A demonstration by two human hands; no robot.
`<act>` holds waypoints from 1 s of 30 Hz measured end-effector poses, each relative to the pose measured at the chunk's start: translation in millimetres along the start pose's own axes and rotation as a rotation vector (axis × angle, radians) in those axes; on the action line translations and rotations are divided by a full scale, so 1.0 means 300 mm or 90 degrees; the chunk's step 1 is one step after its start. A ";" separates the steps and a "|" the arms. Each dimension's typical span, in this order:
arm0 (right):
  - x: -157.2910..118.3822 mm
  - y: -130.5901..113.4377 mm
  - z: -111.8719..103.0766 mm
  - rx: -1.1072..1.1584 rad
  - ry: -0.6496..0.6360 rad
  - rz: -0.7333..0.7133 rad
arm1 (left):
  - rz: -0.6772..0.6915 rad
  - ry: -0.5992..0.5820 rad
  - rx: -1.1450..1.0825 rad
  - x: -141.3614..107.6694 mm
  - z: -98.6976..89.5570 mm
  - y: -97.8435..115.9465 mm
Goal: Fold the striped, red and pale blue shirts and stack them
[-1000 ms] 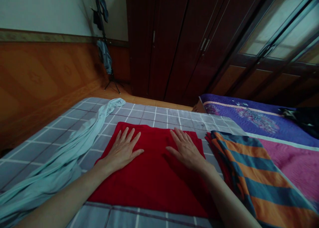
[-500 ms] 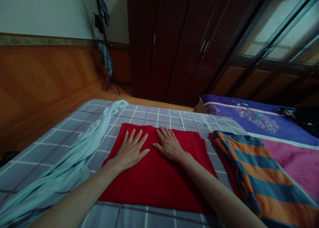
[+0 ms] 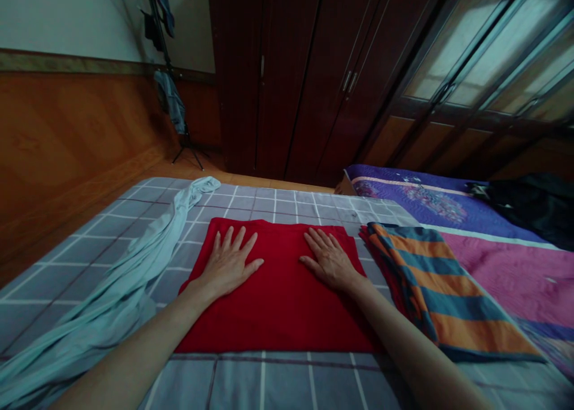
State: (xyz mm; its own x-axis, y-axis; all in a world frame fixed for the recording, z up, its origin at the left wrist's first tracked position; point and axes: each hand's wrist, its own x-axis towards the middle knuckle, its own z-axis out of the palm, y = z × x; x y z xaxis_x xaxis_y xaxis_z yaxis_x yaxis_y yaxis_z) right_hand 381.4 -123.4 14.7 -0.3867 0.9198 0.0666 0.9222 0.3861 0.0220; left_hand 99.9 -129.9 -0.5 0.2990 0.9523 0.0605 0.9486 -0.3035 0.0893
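Head view: left hand (image 3: 229, 264), right hand (image 3: 330, 260) flat on red cloth (image 3: 278, 296), grips wide.

Cut off by the left edge: pale blue cloth (image 3: 89, 302). Cut off at the right: dark bundle (image 3: 533, 204), too dim to identify. Partly hidden under both palms: red cloth (image 3: 278, 296).

cloth (image 3: 278, 296): plain red; sheet (image 3: 287, 204): grey, white grid; towel (image 3: 430, 284): orange-teal stripes; garment (image 3: 112, 296): pale blue
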 end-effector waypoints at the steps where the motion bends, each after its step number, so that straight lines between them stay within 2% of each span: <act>1: -0.005 0.014 -0.005 -0.011 0.009 0.060 | 0.000 0.004 -0.001 0.000 0.002 -0.001; 3: -0.004 0.009 -0.020 -0.015 0.028 0.132 | 0.004 0.017 -0.004 0.001 0.006 -0.002; 4: 0.001 -0.015 -0.027 -0.005 0.034 0.126 | 0.008 0.023 -0.006 0.001 0.008 -0.003; 8: 0.042 -0.219 -0.032 0.107 0.013 -0.068 | 0.016 0.044 -0.007 0.000 0.021 -0.012; 10: 0.082 -0.315 -0.017 0.154 0.003 -0.137 | 0.020 0.049 -0.002 0.000 0.029 -0.018; 13: 0.153 -0.359 0.003 0.162 0.004 -0.173 | 0.018 0.047 0.011 0.000 0.032 -0.019; 17: 0.212 -0.259 0.008 0.087 0.003 -0.150 | 0.003 0.050 0.012 0.000 0.018 -0.007; 21: 0.181 -0.090 0.006 0.047 0.005 -0.053 | 0.006 0.051 0.004 0.000 0.010 -0.005; 24: 0.104 0.024 0.002 0.022 0.012 0.028 | 0.012 0.056 -0.001 -0.001 0.012 -0.007; 26: 0.034 0.065 -0.004 0.007 0.019 0.081 | 0.012 0.054 -0.004 -0.003 0.013 -0.006; 28: -0.048 0.069 -0.010 -0.006 0.037 0.118 | 0.011 0.045 -0.007 -0.004 0.013 -0.006; 30: -0.134 0.047 -0.010 -0.006 0.050 0.102 | 0.011 0.041 -0.009 -0.003 0.012 -0.010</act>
State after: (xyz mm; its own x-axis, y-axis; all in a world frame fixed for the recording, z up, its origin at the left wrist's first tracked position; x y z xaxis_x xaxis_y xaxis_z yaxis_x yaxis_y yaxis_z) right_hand 410.1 -155.3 15.3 -0.2341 0.9610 0.1472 0.9720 0.2346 0.0137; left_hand 97.1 -129.8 -4.4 0.3071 0.9433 0.1262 0.9419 -0.3202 0.1015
